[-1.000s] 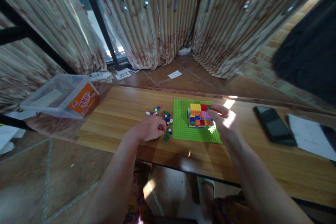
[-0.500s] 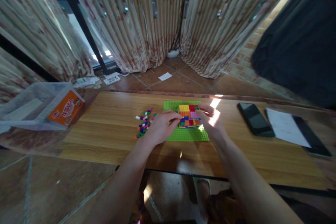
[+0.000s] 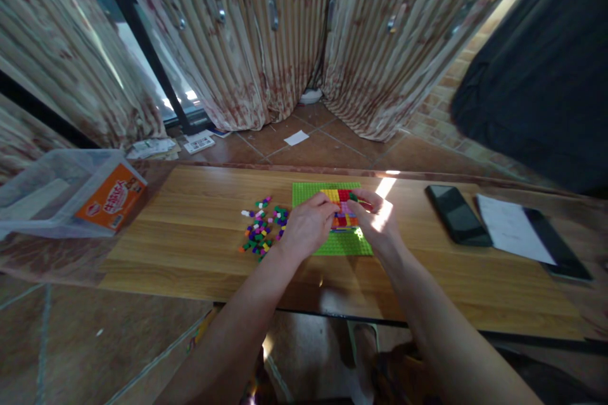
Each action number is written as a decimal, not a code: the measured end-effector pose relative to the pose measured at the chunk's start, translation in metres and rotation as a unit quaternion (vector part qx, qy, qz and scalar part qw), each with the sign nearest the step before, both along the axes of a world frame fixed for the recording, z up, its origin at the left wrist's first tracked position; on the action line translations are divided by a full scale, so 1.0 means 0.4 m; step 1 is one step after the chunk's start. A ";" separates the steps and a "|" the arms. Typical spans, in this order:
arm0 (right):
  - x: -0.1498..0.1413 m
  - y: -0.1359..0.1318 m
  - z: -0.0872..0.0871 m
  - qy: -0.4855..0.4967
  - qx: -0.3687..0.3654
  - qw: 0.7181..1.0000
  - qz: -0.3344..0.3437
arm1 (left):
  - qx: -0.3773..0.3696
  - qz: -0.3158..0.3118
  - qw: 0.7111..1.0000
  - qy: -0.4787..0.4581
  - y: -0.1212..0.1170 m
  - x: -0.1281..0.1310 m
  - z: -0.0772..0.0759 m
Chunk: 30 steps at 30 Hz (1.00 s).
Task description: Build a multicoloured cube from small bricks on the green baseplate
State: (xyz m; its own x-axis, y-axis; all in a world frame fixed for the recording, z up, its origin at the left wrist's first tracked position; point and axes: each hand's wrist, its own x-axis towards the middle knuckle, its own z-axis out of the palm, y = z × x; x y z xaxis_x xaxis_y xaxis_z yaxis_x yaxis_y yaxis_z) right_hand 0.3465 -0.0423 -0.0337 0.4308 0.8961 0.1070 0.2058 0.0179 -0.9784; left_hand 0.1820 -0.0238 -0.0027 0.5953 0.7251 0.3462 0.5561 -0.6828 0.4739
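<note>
A green baseplate (image 3: pixel 304 190) lies on the wooden table, bearing a low block of coloured toy bricks (image 3: pixel 331 194) in yellow, red, pink, orange and blue. My left hand (image 3: pixel 310 223) reaches over the left part of this block, fingers pinched together; whatever is between its fingertips is hidden. At the right side, my right hand (image 3: pixel 379 218) has thumb and forefinger closed around a small dark green brick (image 3: pixel 352 196) at the red corner. Left of the plate, loose small bricks (image 3: pixel 259 228) of many colours are spread on the wood, partly behind my left hand.
A clear plastic bin (image 3: pixel 61 202) with an orange label stands beyond the table's left end. On the right lie a dark phone (image 3: pixel 458 215), a white paper sheet (image 3: pixel 513 228) and a dark flat device (image 3: pixel 560 250) partly beneath it. Curtains (image 3: pixel 266 63) hang behind the table (image 3: pixel 190 221).
My left hand has moved right and further over the brick block, uncovering more of the loose bricks. My right hand stays at the red corner. The whole view has shifted slightly.
</note>
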 end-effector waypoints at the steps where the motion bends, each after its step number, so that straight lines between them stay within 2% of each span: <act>1: -0.002 -0.001 0.002 -0.005 -0.002 1.000 -0.001 | 0.001 0.002 1.000 0.004 0.001 0.003 0.000; 8: -0.003 -0.005 0.006 -0.031 0.006 0.999 0.004 | 0.016 0.010 1.000 0.007 0.003 0.015 -0.002; 15: -0.017 -0.008 0.016 -0.043 -0.012 0.999 -0.003 | 0.044 0.078 0.996 0.000 -0.011 0.028 -0.014; 23: -0.024 -0.008 0.021 -0.136 -0.043 0.989 -0.029 | 0.038 0.098 0.994 0.018 -0.023 0.034 -0.004; 30: -0.029 -0.004 0.016 -0.106 -0.039 0.993 -0.028 | 0.026 0.106 0.994 0.015 -0.025 0.037 -0.008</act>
